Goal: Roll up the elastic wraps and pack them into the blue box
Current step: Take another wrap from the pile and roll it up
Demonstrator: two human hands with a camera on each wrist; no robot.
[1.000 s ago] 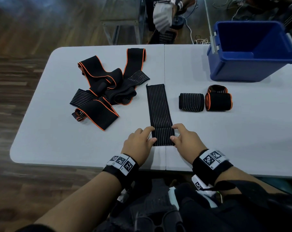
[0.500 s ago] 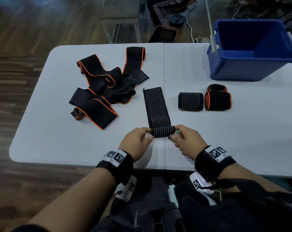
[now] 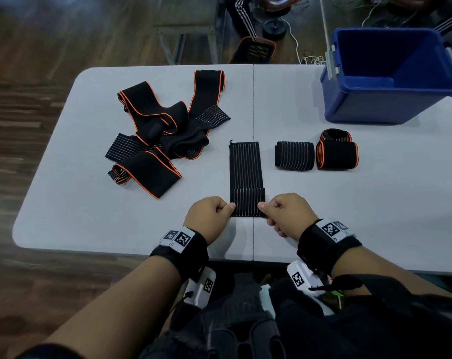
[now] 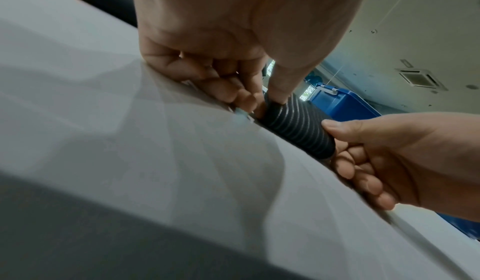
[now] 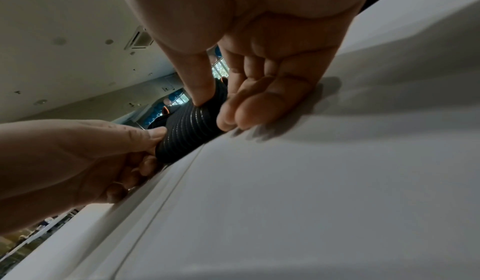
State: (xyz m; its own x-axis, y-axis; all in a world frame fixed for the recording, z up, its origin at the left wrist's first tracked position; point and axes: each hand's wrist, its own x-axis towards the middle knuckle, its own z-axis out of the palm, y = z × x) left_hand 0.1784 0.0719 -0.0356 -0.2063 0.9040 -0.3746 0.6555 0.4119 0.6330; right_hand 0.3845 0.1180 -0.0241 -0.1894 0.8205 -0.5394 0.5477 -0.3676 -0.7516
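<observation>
Fingers (image 4: 233, 91) of the left hand (image 3: 209, 218) curl under while its thumb presses down on one end of the striped wrap (image 3: 245, 177), pinching the rolled part; the right hand (image 3: 288, 216) grasps the opposite end the same way, thumb on top and fingers (image 5: 244, 115) tucked below. Rolled portion at the near end of the strip, close to the near table (image 3: 64, 203) edge; the flat remainder extends away along the centre seam. Right of the strip: one striped roll (image 3: 294, 155) touching an orange-edged roll (image 3: 337, 155). Beyond these, at the far right corner, stands the blue box (image 3: 370, 107), open at the top. Left of the strip, apart from it, lies a loose pile of unrolled wraps (image 3: 162, 130), black with orange edging or grey stripes.
</observation>
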